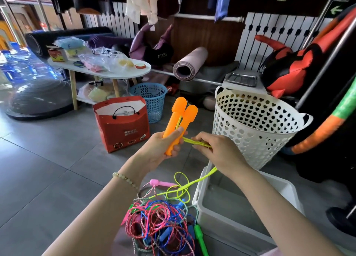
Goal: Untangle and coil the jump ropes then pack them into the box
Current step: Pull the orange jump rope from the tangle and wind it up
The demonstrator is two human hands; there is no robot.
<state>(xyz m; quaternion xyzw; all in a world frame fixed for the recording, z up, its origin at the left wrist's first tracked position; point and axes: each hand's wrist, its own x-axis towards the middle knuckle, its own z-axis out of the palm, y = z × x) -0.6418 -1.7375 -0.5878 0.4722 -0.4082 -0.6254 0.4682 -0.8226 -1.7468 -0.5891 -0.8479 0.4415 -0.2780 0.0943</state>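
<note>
My left hand grips two orange jump-rope handles side by side, pointing up. Their yellow rope runs from the handles to my right hand, which pinches several strands of it. The rope then drops to a loose loop on the floor. Below lies a tangled pile of ropes in pink, blue, red and green, with a pink handle and a green handle sticking out. A clear plastic box stands open on the floor under my right forearm.
A white perforated basket stands just behind my right hand. A red paper bag and a blue basket sit on the tile floor ahead. A low white table with bags is at the back left.
</note>
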